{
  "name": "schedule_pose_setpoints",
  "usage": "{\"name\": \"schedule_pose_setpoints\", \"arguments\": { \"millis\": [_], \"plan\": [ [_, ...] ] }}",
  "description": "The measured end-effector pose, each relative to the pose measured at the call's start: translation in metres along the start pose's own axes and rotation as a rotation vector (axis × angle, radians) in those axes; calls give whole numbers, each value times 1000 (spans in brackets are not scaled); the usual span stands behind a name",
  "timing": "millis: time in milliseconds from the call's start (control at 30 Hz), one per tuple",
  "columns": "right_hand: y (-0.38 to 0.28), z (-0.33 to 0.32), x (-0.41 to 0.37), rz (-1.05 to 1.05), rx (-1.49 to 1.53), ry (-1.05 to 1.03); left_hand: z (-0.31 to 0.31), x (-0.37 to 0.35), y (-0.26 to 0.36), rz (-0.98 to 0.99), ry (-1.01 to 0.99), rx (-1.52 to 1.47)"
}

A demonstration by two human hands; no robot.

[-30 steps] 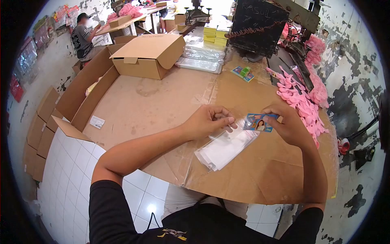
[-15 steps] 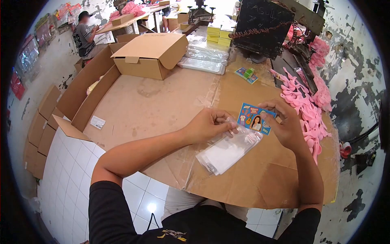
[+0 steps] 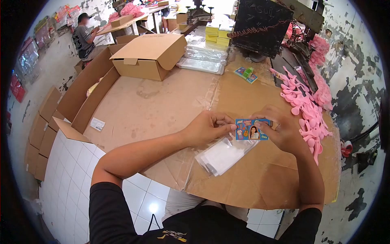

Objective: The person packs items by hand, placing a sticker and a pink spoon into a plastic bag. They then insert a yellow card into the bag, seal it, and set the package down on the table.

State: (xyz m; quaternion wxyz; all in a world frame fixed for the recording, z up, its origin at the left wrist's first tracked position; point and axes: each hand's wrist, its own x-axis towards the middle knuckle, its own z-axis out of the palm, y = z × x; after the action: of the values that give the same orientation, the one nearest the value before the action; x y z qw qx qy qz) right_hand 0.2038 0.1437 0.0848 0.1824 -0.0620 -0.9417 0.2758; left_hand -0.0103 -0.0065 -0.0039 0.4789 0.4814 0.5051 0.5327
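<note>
A blue printed card (image 3: 246,133) with a picture of a person on it is held level between my two hands. My left hand (image 3: 209,128) pinches its left edge between thumb and fingers. On the card's right side, my right hand (image 3: 280,128) grips the upper corner with thumb and curled fingers. Just below the card, clear plastic bags (image 3: 223,156) lie on the cardboard-covered table; their upper end is partly hidden by the card and my left hand.
Pink plastic spoons (image 3: 308,118) are heaped along the right edge. Further back are more cards (image 3: 252,78) with a green item, packs of clear bags (image 3: 201,65), a cardboard box (image 3: 142,69) and a black panel (image 3: 260,30). A person (image 3: 83,38) sits at the far left.
The card has moved slightly left and down and turned level. My left hand has gone from the plastic bags to the card's left edge.
</note>
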Motion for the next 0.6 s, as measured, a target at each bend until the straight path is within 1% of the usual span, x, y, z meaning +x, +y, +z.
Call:
{"name": "schedule_pose_setpoints", "arguments": {
  "millis": [67, 167, 200, 267, 300, 367, 400, 467, 500, 567, 600],
  "plan": [
    [-5, 0, 1, -19, -33, -40, 1, -1, -3, 34, -11, 70],
    [-3, 12, 3, -73, -2, -51, 4, -2, -3, 57, -29, 170],
    [-2, 19, 3, -98, 7, 3, 5, -3, -2, 59, -36, 203],
    [-1, 31, 2, -152, 26, 113, 8, -3, -2, 101, -38, 167],
    [-3, 28, 2, -45, 89, 128, 8, -4, -1, 121, -38, 149],
    [-4, 19, 1, 169, 213, 155, 8, -4, 6, 65, -11, 119],
    [-1, 17, -1, 180, 279, 136, 9, -4, 7, 39, 4, 101],
    [8, 17, -5, 207, 409, 100, 8, -3, 3, 99, 19, 104],
    [7, 19, -6, 176, 331, 73, 9, -3, 2, 129, 22, 105],
    [0, 28, -8, 135, 169, 34, 12, -6, 4, 91, 26, 114],
    [-3, 31, -9, 149, 164, 45, 14, -7, 6, 73, 14, 118]
  ]
}}
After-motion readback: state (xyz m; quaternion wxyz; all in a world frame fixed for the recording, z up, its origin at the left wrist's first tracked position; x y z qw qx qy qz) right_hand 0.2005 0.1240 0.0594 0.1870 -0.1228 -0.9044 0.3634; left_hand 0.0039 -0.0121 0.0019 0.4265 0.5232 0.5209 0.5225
